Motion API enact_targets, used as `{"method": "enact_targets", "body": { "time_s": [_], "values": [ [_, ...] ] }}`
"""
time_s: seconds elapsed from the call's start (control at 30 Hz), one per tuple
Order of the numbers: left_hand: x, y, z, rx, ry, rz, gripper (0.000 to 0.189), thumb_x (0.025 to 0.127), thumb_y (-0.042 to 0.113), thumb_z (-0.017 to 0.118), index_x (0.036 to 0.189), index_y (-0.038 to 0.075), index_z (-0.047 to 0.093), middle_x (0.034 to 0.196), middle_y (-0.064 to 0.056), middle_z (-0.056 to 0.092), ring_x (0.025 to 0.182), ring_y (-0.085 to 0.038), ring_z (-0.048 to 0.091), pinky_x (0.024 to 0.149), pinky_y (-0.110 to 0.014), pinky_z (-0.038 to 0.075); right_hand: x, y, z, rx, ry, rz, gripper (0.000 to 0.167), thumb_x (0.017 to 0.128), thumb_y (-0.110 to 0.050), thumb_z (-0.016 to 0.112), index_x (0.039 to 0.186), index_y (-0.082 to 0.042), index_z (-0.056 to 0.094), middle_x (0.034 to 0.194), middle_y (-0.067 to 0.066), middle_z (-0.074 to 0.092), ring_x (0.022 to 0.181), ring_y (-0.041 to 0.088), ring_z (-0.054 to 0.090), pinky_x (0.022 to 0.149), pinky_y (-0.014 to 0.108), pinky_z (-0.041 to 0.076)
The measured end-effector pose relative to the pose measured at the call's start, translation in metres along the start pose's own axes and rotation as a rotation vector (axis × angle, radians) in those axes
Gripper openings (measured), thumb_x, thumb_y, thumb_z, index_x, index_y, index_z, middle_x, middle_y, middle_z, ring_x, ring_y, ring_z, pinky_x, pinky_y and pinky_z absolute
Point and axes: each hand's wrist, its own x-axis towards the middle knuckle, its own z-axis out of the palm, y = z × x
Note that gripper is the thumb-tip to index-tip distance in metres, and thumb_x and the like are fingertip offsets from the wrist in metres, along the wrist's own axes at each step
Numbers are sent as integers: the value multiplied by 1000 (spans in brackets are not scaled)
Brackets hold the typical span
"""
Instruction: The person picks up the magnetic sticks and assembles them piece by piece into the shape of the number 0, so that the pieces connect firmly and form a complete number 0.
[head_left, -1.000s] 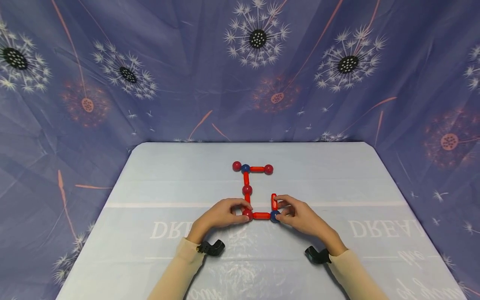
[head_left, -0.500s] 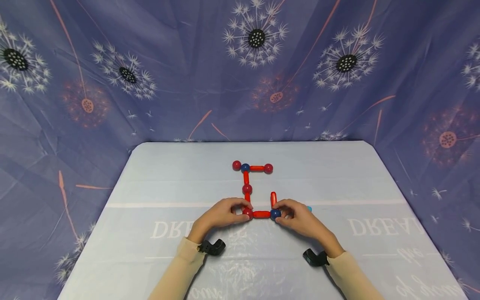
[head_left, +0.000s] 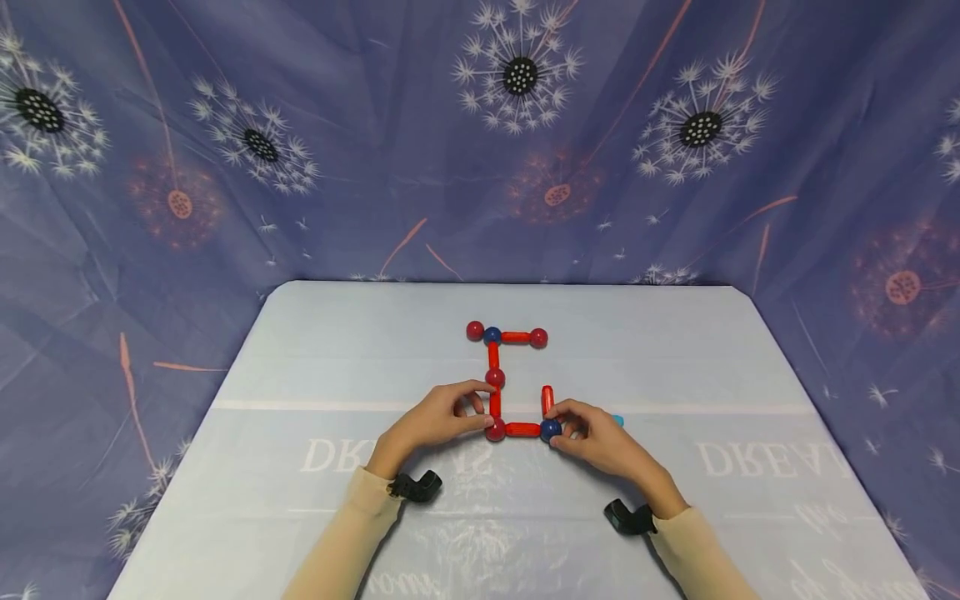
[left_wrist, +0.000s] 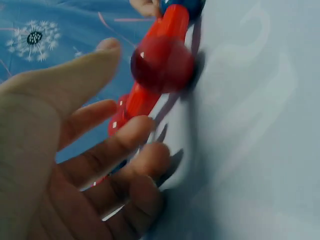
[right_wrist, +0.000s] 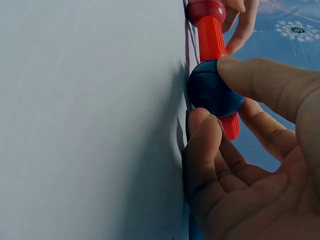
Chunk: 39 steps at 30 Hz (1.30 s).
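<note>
Red rods and red and blue balls form a connected figure on the table. My right hand (head_left: 596,437) pinches the lower-right blue ball (right_wrist: 212,89) between thumb and fingers; a red rod (head_left: 547,400) points away from that ball. Another red rod (head_left: 522,430) joins it to the lower-left red ball (left_wrist: 162,65). My left hand (head_left: 442,417) lies just left of this corner, thumb tip near the red ball and index fingertip by the upright rod (head_left: 495,404). In the left wrist view its fingers are spread loosely, with nothing between them.
Farther back are a middle red ball (head_left: 494,377), a blue ball (head_left: 492,336) with a red ball (head_left: 475,331) beside it, and a rod ending in a red ball (head_left: 538,337). A light blue piece (head_left: 618,420) peeks out behind my right hand. A patterned cloth (head_left: 360,167) hangs behind the table.
My left hand has let go of the lower-left red ball, its index finger moving up along the rod. My right fingers have slid from the rod down to the blue ball. The light blue piece has come into view.
</note>
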Motion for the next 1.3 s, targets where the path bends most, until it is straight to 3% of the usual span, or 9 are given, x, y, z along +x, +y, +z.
{"method": "enact_targets", "body": {
  "time_s": [0.13,0.47,0.7,0.97,1.13,1.2,1.3],
  "values": [
    [4,-9,-10,11,109,19,40,96,27,74,133,13,66,101,1,68,68,-11,57,64,-23,47,-1,-1,-1,0,-2,-1,31,92,-20,78,121,-18,67,95,1,65,80,14,58,67,26,47],
    [23,-30,-24,53,359,-45,37,96,16,73,131,6,67,108,-9,72,67,-13,58,59,-25,50,-4,-1,7,-13,-21,9,31,94,-21,76,123,-19,66,96,-1,65,81,12,59,69,26,49],
    [47,-38,-28,-65,492,-83,42,95,11,72,136,4,63,123,-18,69,64,-14,67,60,-26,55,-4,-1,6,-26,-15,2,31,95,-21,75,124,-20,66,97,-2,64,81,11,59,70,26,50],
    [69,-39,-28,-175,504,-104,47,95,12,72,139,3,59,133,-20,64,55,-12,66,56,-26,56,-5,-2,3,-28,-9,2,31,95,-23,75,124,-21,66,100,-2,65,82,11,60,70,26,50],
    [79,-38,-28,-95,460,-122,48,96,14,72,140,4,59,133,-18,63,54,-15,65,56,-28,54,-4,-2,3,-26,-14,-9,30,95,-22,75,124,-21,66,100,-2,65,83,11,60,71,25,50],
    [82,-38,-28,-33,466,-128,47,95,15,73,139,5,60,132,-17,64,62,-20,68,67,-33,56,-4,-2,3,-28,-16,-12,30,95,-22,75,124,-20,66,100,-2,65,83,11,60,70,26,50],
    [86,-37,-28,24,493,-141,47,93,17,75,137,7,63,129,-17,67,89,-29,70,89,-42,55,-4,-4,2,-34,-12,-2,30,95,-23,75,124,-21,66,99,-3,65,83,11,60,70,26,50]
  ]
}}
